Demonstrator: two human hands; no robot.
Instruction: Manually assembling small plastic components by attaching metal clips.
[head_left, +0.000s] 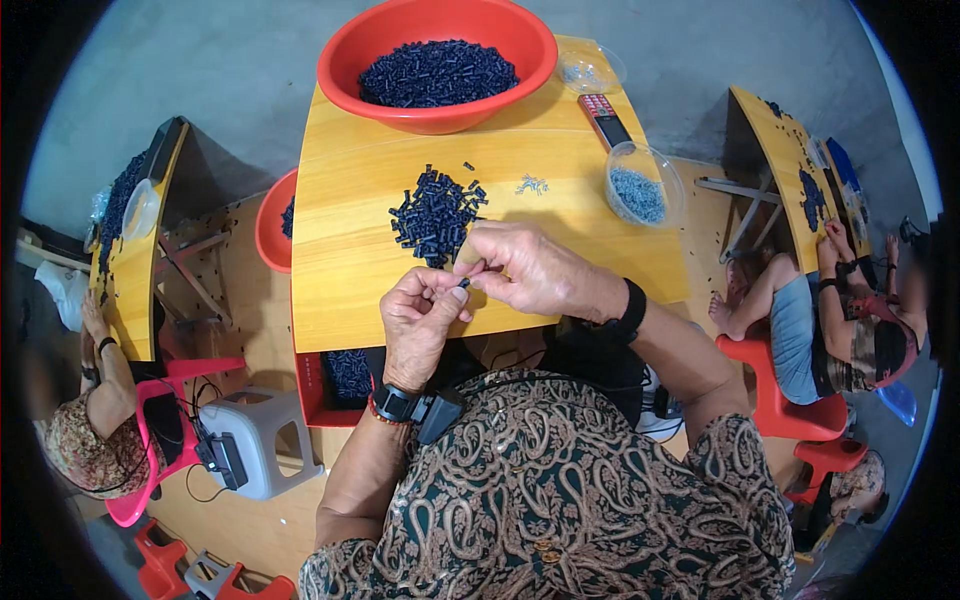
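Observation:
Near the front edge of the yellow wooden table, my left hand pinches a small dark cylindrical piece between thumb and fingers. Close against it, my right hand has its thumb and fingers pressed together at the same piece; whether it also holds something tiny is hidden. Just beyond my hands lies a loose pile of dark cylindrical pieces. To the right of that pile, several small silvery pins are scattered on the wood.
A red basin full of dark pieces stands at the far end. A clear tub of small metal parts, a phone and a clear lid-like dish line the right side. Red containers sit lower left. Other people work at tables on both sides.

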